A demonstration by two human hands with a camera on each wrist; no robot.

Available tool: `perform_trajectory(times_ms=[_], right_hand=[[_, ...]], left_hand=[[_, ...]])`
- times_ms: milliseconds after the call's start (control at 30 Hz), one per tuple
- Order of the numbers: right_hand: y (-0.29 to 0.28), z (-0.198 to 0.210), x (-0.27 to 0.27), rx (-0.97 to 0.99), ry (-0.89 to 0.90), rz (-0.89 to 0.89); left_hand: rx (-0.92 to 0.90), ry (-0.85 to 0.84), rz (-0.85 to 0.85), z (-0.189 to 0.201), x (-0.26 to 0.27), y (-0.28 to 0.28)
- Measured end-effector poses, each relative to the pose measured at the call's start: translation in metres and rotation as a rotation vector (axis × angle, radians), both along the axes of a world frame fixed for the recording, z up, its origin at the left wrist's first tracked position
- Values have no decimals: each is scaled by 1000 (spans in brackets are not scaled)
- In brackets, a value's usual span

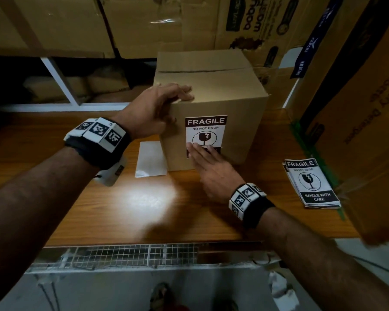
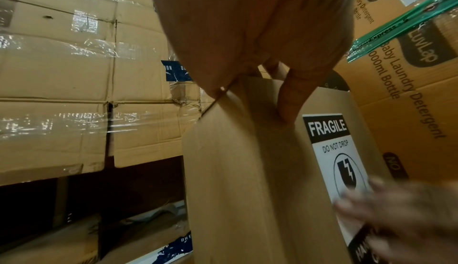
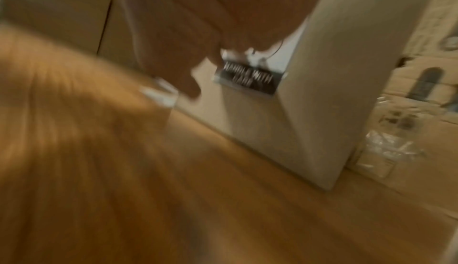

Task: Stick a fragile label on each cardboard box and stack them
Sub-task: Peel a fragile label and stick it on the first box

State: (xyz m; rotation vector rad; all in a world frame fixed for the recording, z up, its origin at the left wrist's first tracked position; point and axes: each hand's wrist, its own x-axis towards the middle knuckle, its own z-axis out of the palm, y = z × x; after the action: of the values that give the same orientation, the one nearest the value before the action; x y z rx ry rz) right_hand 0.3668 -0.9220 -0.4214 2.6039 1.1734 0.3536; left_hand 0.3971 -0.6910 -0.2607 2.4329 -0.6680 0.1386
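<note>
A plain cardboard box [image 1: 238,122] stands upright on the wooden table [image 1: 144,209], its top seam closed. A black and white FRAGILE label [image 1: 206,129] sits on the face towards me. My left hand [image 1: 157,106] holds the box's top left corner, fingers lying over the top edge and thumb [image 2: 288,99] down the front face. My right hand [image 1: 208,167] lies flat with straight fingers pressing the label's lower part [image 3: 247,80]. The right wrist view is blurred.
A stack of spare FRAGILE labels [image 1: 312,182] lies on the table at the right. A white backing sheet [image 1: 151,159] lies left of the box. Large taped cartons [image 1: 76,23] line the back, and printed cartons [image 1: 357,108] crowd the right edge.
</note>
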Motion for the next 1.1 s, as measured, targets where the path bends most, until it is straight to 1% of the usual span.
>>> perform_trajectory(times_ms=[100, 133, 200, 267, 300, 333, 367, 400, 467, 533, 600, 633, 667, 700, 767, 800, 833, 867, 933, 1033, 1100], right_hand=[[-3, 26, 11, 235, -113, 73], [-6, 34, 17, 253, -144, 60], [-12, 38, 25, 164, -153, 19], [-21, 25, 23, 48, -99, -2], [-27, 18, 20, 34, -48, -7], [-33, 12, 17, 68, -4, 5], [-38, 10, 15, 150, 18, 34], [-41, 13, 15, 277, 7, 69], [-43, 29, 24, 565, -109, 77], [-41, 56, 37, 798, -285, 0], [-40, 82, 46, 952, -405, -158], [-41, 88, 50, 1007, -401, -257], [-43, 92, 52, 1051, -350, -357], [-46, 92, 53, 1093, -251, -440], [-50, 86, 52, 1159, 18, -521], [-52, 83, 51, 1160, 120, -520], [-53, 81, 51, 1151, 168, -510], [-55, 81, 52, 1143, 173, -506], [-59, 87, 50, 1150, 127, -508], [-65, 105, 46, 1181, 44, -468], [-67, 121, 43, 1201, 34, -461]], left_hand=[[-39, -92, 25, -7, -2, -5], [-35, -143, 49, -11, -2, -8], [-17, -229, 115, -16, -2, -14], [4, -278, 183, -19, 0, -21], [20, -294, 206, -19, 1, -23], [30, -307, 221, -20, 1, -24], [40, -319, 231, -22, 1, -24], [49, -329, 239, -23, 1, -25], [60, -339, 257, -26, 1, -27], [75, -340, 273, -28, 1, -29], [117, -357, 281, -31, -1, -30], [144, -377, 294, -33, -3, -30], [151, -394, 325, -38, -5, -29], [118, -389, 373, -45, -8, -28], [-62, -320, 474, -59, -17, -26], [-158, -285, 499, -65, -20, -26], [-223, -262, 512, -69, -22, -27], [-251, -252, 523, -71, -21, -28], [-240, -263, 540, -65, -18, -30], [-233, -297, 560, -45, -16, -32], [-238, -321, 574, -31, -16, -34]])
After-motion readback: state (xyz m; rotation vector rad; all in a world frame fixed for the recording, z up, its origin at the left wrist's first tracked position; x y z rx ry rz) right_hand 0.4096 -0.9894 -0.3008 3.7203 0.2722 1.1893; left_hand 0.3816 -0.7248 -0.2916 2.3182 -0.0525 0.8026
